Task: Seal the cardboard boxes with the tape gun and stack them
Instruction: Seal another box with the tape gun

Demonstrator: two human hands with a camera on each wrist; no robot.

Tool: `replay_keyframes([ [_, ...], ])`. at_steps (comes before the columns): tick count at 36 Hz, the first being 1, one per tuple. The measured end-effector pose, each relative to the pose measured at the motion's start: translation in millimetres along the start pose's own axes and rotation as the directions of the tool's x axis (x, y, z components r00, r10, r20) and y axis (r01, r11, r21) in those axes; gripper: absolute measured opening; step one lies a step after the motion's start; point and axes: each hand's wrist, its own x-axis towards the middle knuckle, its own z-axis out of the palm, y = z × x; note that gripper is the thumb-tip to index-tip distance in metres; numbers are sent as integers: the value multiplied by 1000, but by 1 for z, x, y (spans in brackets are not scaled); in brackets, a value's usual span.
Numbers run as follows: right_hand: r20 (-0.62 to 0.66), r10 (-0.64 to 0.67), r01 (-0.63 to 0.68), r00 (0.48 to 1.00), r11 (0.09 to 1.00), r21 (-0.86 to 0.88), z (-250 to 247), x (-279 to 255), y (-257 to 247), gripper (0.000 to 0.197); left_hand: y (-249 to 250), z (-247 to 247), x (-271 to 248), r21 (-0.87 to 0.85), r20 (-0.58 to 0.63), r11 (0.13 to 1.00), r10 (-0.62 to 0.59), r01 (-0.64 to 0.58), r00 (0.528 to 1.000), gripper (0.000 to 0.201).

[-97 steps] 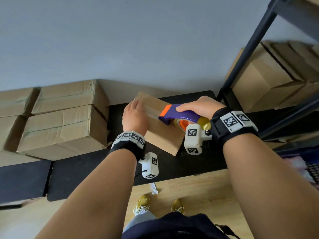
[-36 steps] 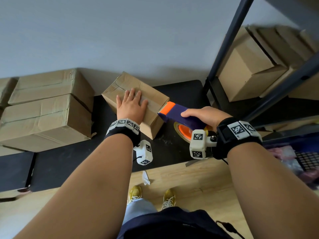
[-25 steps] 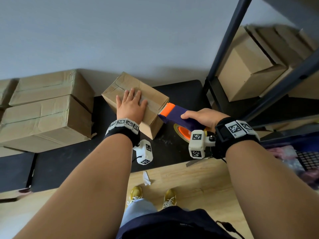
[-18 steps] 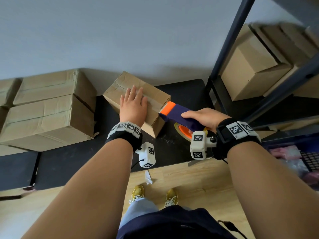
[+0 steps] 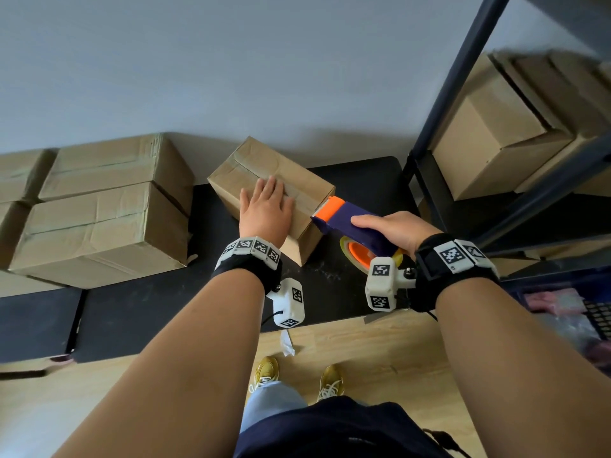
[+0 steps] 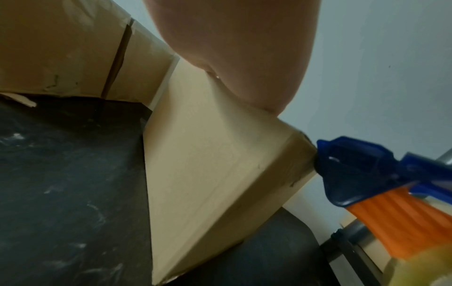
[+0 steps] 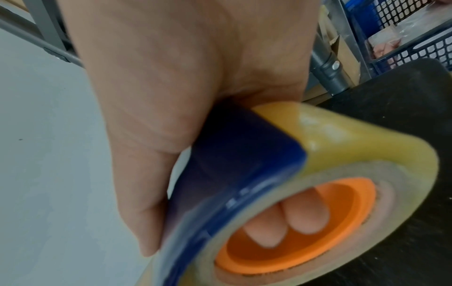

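Observation:
A small cardboard box (image 5: 299,186) sits at an angle on the black table (image 5: 148,309), with clear tape along its top seam. My left hand (image 5: 266,206) lies flat on the box top, fingers straight; its palm (image 6: 234,48) presses the box (image 6: 208,174). My right hand (image 5: 393,226) grips the blue and orange tape gun (image 5: 347,219), whose orange head touches the box's right end near the top edge. In the right wrist view my fingers (image 7: 281,222) curl through the orange core of the tape roll (image 7: 318,193), under the tape gun (image 7: 232,174).
Two taped boxes (image 5: 99,206) stand stacked on the table at the left, against the wall, with more boxes beyond them. A dark metal shelf (image 5: 456,94) with cardboard boxes (image 5: 496,133) stands at the right. A blue crate (image 5: 588,312) sits low right.
The tape gun has travelled from the box top down to its right end. The box has been turned and pushed a little further back. My left hand stays flat on it.

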Motion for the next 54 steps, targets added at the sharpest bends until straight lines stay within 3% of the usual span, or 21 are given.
replay_keyframes([
  [7,-15,-3,4,1000,999,40,2,0,2,51,5,-3,7,49,57,999,-6,4,998,56],
  [13,-13,-15,16,1000,999,29,1,-3,1,41,14,1,-6,-40,-47,994,96,-98,994,54],
  [19,-28,-38,38,999,999,-2,2,1,5,51,25,2,0,-53,-58,994,93,-96,994,52],
  [23,-2,-49,49,999,999,-21,2,3,12,57,29,9,5,26,41,985,172,-173,984,49],
  [34,-7,-72,73,997,997,17,10,11,38,53,29,9,6,45,90,986,155,-159,984,49],
  [54,39,-70,71,997,997,-28,2,13,42,45,26,7,9,46,116,984,164,-171,980,50],
])
